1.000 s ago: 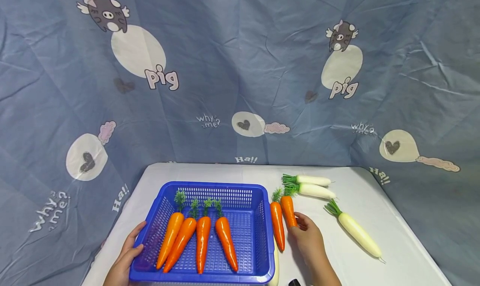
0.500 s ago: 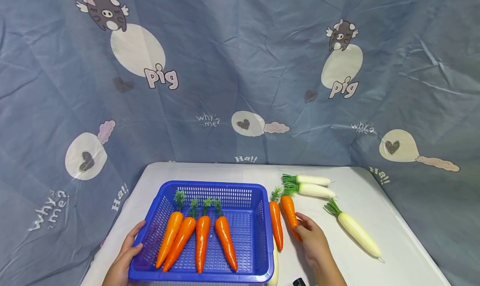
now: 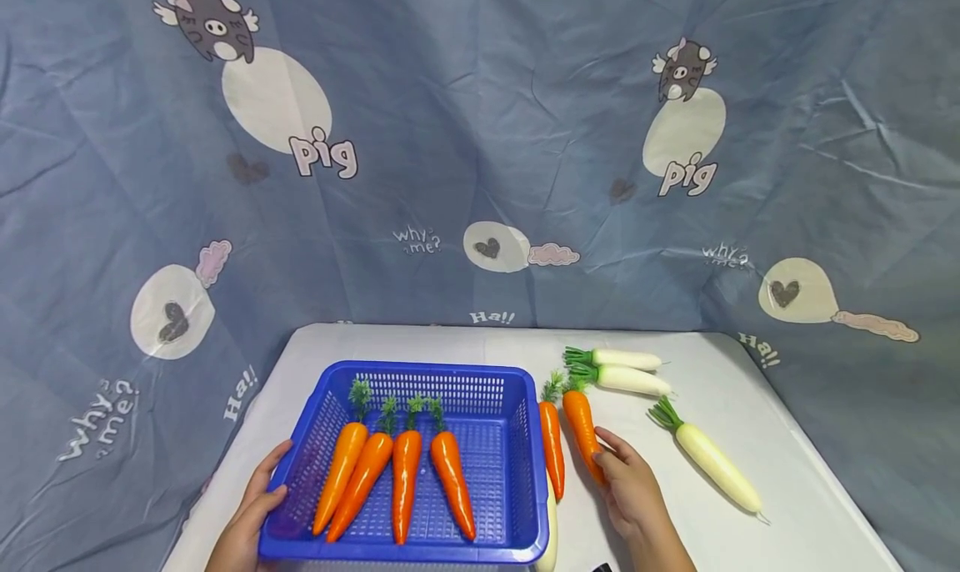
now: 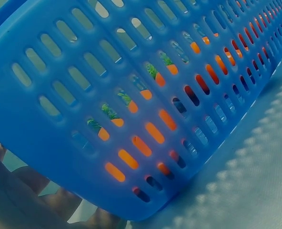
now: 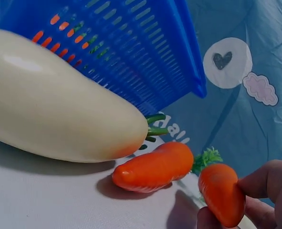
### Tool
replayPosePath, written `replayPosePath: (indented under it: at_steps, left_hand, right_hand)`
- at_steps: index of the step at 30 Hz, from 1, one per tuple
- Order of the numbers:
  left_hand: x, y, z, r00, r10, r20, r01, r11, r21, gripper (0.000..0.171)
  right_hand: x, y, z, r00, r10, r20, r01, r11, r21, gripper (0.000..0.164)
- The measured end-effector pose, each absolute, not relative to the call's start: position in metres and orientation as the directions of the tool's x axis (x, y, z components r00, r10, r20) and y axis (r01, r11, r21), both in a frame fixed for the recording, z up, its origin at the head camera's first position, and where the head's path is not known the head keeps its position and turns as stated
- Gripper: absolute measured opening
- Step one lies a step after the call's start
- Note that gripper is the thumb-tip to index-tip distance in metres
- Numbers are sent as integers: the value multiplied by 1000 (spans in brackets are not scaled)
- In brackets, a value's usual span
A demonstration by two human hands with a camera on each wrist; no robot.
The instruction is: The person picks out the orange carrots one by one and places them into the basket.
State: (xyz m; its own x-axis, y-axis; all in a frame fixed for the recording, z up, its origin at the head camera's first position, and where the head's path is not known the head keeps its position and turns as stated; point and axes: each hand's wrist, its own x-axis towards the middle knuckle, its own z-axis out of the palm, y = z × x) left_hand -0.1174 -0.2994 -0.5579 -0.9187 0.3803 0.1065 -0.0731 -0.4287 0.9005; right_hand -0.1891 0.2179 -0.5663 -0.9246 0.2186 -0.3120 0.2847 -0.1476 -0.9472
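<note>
My left hand (image 3: 247, 518) grips the left side of a blue perforated plastic basket (image 3: 405, 553); in the left wrist view its fingers (image 4: 62, 202) lie along the basket's edge, partly hidden behind it. Several orange carrots (image 3: 406, 484) with green tops lie in the basket, tips toward me. Right of it, my right hand (image 3: 633, 489) pinches the lower end of a carrot (image 3: 582, 426) between thumb and fingers, as the right wrist view shows at the carrot's tip (image 5: 222, 191). Another carrot (image 3: 552, 443) lies between that one and the basket.
A white radish (image 5: 69, 105) lies along the basket's right wall, mostly hidden in the head view. Two radishes (image 3: 630, 380) lie at the back, and another radish (image 3: 720, 472) slants at the right of the white table (image 3: 780, 439). A blue printed cloth (image 3: 480, 155) hangs behind.
My right hand has moved slightly right and toward me, and the carrot in it has shifted a little the same way, showing more of its tip. The left hand and basket have stayed put.
</note>
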Motion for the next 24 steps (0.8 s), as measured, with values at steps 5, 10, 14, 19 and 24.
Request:
replayPosePath:
  at_steps: [5,10,14,19,24]
  left_hand:
    - [-117,-300,-558,-931,359,64,-87,-390,917,53]
    - [-116,-298,-558,-952,305,-7,-113,-331,937,54]
    - [-116,-297,-558,-957,291,-18,-115,-318,941,55]
    - [-117,-298,-558,-953,303,9,-100,-342,935,54]
    - [-118,-299,-559,-934,348,79,-75,-406,911,53]
  right_hand:
    - [-186,220,-566,-930,200,-308,271,-190,-943,54]
    - [-183,220,-562,-935,194,-297,258,-202,-945,53]
    - [-181,220,-559,-939,187,-287,246,-213,-946,52]
    - [-180,219,-555,-946,171,-276,232,-242,-942,53]
    - [-179,218,-551,-945,172,-280,228,-270,-935,53]
